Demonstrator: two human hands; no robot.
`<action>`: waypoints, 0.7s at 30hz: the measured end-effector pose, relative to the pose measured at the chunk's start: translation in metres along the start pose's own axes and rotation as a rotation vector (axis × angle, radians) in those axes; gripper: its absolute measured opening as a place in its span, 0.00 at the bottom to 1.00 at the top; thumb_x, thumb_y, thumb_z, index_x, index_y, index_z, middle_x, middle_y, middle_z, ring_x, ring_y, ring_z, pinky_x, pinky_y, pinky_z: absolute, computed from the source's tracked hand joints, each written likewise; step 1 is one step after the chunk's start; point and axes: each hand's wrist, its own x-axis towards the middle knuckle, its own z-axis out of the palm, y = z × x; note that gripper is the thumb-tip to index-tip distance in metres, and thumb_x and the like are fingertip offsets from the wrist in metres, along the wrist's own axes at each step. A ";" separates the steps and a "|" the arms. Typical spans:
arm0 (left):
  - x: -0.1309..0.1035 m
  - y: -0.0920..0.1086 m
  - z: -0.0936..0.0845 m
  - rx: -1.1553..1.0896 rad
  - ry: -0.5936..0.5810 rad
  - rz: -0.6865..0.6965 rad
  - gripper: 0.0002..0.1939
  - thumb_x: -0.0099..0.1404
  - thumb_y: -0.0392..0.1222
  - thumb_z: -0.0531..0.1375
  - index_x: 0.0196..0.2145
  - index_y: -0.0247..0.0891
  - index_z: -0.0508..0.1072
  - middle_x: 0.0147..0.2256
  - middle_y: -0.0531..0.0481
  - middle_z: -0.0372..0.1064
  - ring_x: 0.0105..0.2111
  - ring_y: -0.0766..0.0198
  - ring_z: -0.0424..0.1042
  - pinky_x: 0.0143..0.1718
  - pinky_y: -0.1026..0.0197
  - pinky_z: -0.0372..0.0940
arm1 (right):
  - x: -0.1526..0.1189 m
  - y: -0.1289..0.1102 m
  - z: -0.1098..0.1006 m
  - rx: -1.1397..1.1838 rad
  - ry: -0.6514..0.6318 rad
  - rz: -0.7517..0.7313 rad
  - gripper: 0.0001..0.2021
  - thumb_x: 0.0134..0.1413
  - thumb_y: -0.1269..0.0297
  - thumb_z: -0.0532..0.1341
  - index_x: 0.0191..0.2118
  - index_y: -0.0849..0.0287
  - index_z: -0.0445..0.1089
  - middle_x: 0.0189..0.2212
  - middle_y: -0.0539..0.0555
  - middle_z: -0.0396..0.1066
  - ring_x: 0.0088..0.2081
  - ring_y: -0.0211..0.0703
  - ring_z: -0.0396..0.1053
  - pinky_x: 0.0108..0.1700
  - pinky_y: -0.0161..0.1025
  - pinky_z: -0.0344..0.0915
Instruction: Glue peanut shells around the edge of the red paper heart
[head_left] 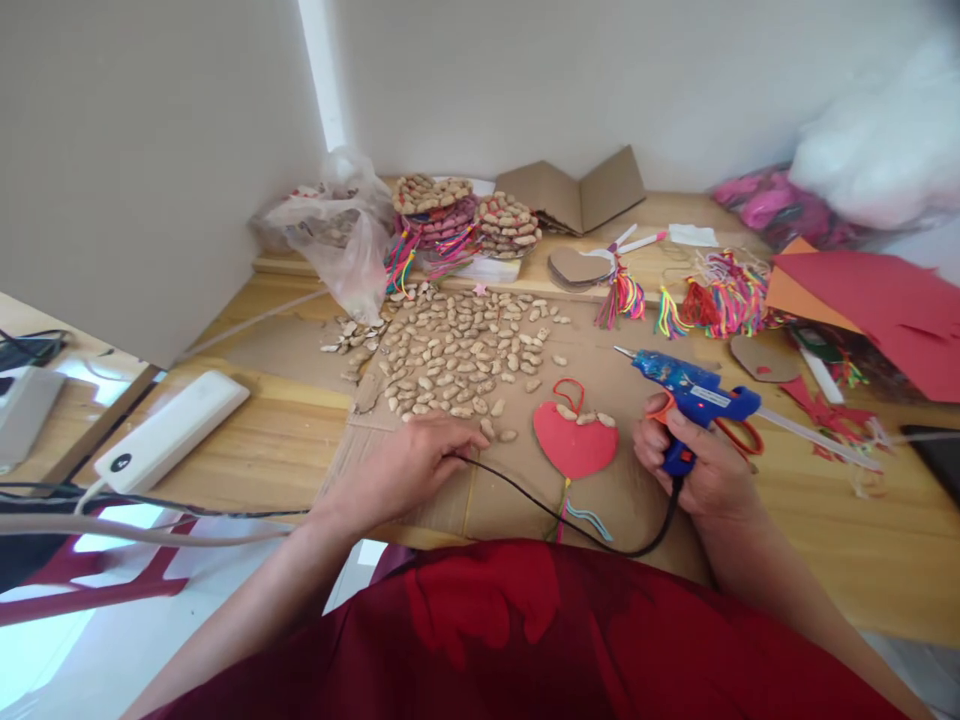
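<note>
My right hand (697, 455) is wrapped round the handle of a blue glue gun (686, 385), its nozzle pointing left and a clear glue stick (814, 440) coming out of its back. My left hand (424, 455) rests at the near edge of a spread of peanuts (450, 345); its fingers are closed against a peanut (487, 428), partly hidden by the fingertips. Between the hands lies a red paper heart (576, 445) with several peanuts along its top edge, a red cord loop above and coloured strings below. The gun's black cord (525, 490) runs under my left fingers.
A cardboard sheet (495, 500) lies under the work. Behind stand peanut-covered pieces (510, 225), a plastic bag (337, 230), folded cardboard (577, 195) and coloured tassels (731, 290). Red paper (885, 300) and scissors (742, 435) lie right; a white power bank (172, 430) lies left.
</note>
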 end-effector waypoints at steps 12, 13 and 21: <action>-0.021 -0.009 -0.014 -0.091 -0.131 0.004 0.12 0.76 0.44 0.58 0.48 0.45 0.81 0.49 0.49 0.81 0.51 0.59 0.78 0.58 0.55 0.68 | -0.001 0.000 0.000 -0.034 -0.001 0.007 0.10 0.51 0.54 0.73 0.36 0.51 0.77 0.21 0.49 0.60 0.22 0.40 0.55 0.25 0.39 0.43; -0.020 -0.012 -0.014 -0.090 -0.081 0.015 0.12 0.75 0.44 0.58 0.48 0.45 0.82 0.50 0.48 0.81 0.53 0.58 0.77 0.60 0.54 0.67 | -0.001 0.000 0.001 -0.039 -0.001 0.007 0.10 0.50 0.54 0.73 0.36 0.51 0.77 0.21 0.49 0.60 0.22 0.40 0.55 0.25 0.39 0.44; -0.016 -0.020 -0.029 -0.246 0.345 -0.239 0.17 0.73 0.53 0.59 0.35 0.39 0.80 0.34 0.49 0.80 0.36 0.61 0.77 0.41 0.60 0.70 | -0.001 0.000 0.001 -0.058 0.008 0.001 0.10 0.50 0.54 0.72 0.36 0.51 0.77 0.20 0.49 0.60 0.22 0.39 0.56 0.24 0.39 0.44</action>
